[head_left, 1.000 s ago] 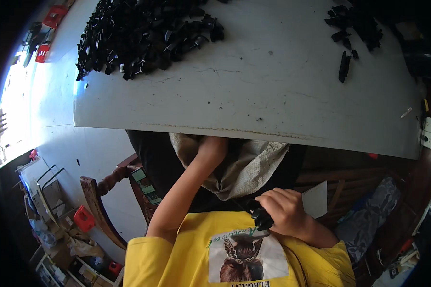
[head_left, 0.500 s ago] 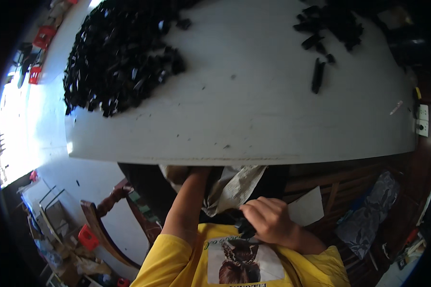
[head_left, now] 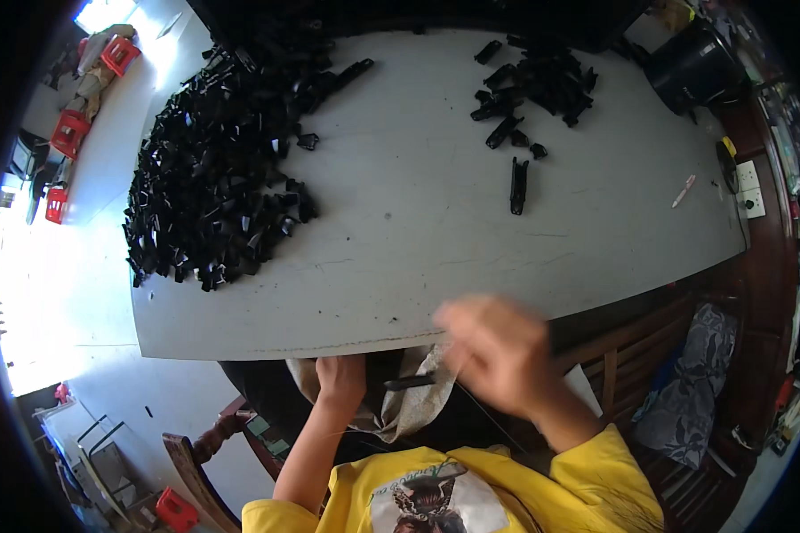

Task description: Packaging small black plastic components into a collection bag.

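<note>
My right hand point(head_left: 502, 351) is raised just over the table's near edge, smeared by motion, so its fingers cannot be read. A slim black plastic piece point(head_left: 409, 382) shows to the left of it, above my lap; whether hand and piece touch is unclear. My left hand point(head_left: 340, 377) reaches down at the table's edge, its fingers hidden beneath. Beside it a pale cloth or sack point(head_left: 418, 404) hangs over my lap. On the grey table point(head_left: 400, 266) a large heap of small black plastic pieces point(head_left: 213, 186) covers the left side.
At the far right of the table lies a smaller pile of longer black pieces point(head_left: 547, 84), with one separate black piece point(head_left: 518, 186) nearer me. A black bucket point(head_left: 698, 71) and a pen point(head_left: 684, 191) are at the right. A wooden bench point(head_left: 631, 364) stands below.
My right hand has risen from my chest toward the table edge, and the dark bundle near it no longer shows. My left hand has come partly into sight. The view has tilted farther up.
</note>
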